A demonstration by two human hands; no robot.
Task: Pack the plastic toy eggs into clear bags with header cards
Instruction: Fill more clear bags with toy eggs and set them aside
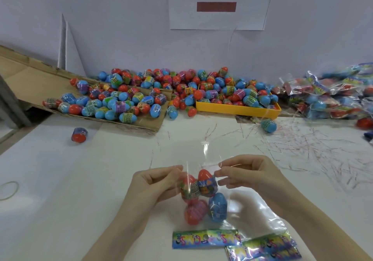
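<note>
Nearest the camera, colourful header cards (206, 238) lie flat on the white table (60, 180). Just above them, two bare forearms reach forward. The left hand (153, 182) and right hand (244, 172) each pinch a side of a clear bag (203, 190) with curled fingers, holding it up between them. Inside sit four toy eggs (201, 196) in red and blue, two above two. Further off, thin red-and-white strips (302, 149) litter the table. At the back, a yellow tray (238, 109) and cardboard sheet (30, 79) hold heaped loose eggs (181, 91); filled bags (333, 95) pile right.
</note>
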